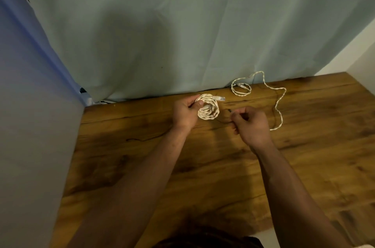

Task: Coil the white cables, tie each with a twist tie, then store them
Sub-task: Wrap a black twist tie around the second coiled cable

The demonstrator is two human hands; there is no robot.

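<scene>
One white cable [209,108] is wound into a tight coil (clear plug poking out). A second cable [279,101] sprawls loosely uncoiled nearby. A thin dark twist tie [223,120] lies between.

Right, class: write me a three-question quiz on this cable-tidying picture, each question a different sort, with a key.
1. True or false: the left hand holds a coiled white cable.
2. Multiple choice: the second white cable lies A) loose on the wooden table, B) in a box, C) over an arm.
3. Fill in: the right hand pinches a thin dark ____.

Key: 1 true; 2 A; 3 twist tie, as far as its small size lets one tell.
</scene>
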